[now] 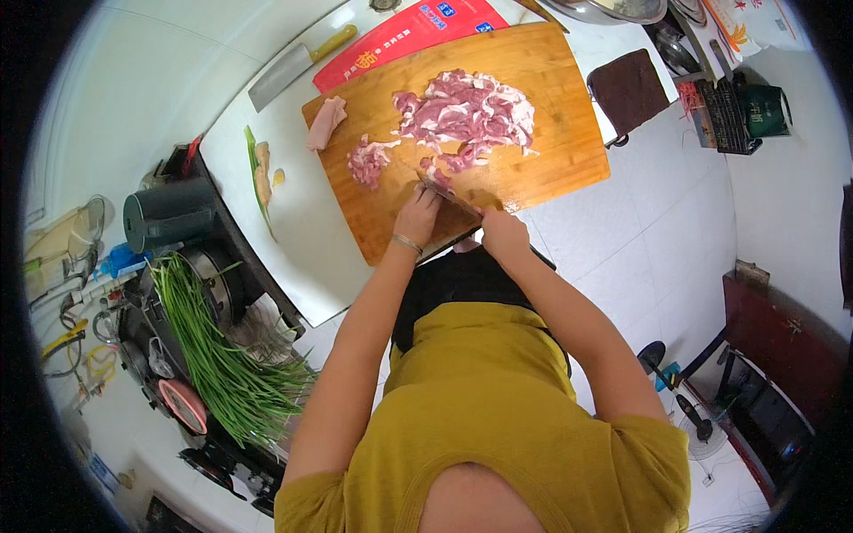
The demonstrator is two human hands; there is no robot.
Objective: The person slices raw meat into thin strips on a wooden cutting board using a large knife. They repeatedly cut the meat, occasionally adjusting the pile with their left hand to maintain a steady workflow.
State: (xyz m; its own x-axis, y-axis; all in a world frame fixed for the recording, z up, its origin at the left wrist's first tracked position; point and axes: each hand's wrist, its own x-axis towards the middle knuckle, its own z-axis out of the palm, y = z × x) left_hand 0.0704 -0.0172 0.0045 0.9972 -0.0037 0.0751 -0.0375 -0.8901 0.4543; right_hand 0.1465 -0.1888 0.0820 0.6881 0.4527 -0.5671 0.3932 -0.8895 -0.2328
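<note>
My right hand (505,234) is closed round the handle of a knife (451,197), whose blade slants down toward the near edge of a wooden cutting board (569,115). Right against the blade, my left hand (418,218) has its fingers curled and pressed down; whatever lies under them is hidden. Just past the blade are a few freshly cut bits of raw meat (437,174). Farther off spreads a large heap of sliced meat (466,111), with a smaller pile (369,162) left of it. A pale pink slab (327,123) rests at the board's left edge.
A cleaver (286,76) with a yellow handle and a red printed sheet (400,40) lie behind the board. Ginger (262,173) and a green onion stalk (251,155) are on the white table's left. Long green chives (218,355) pile up at lower left. A dark brown pad (627,86) sits right.
</note>
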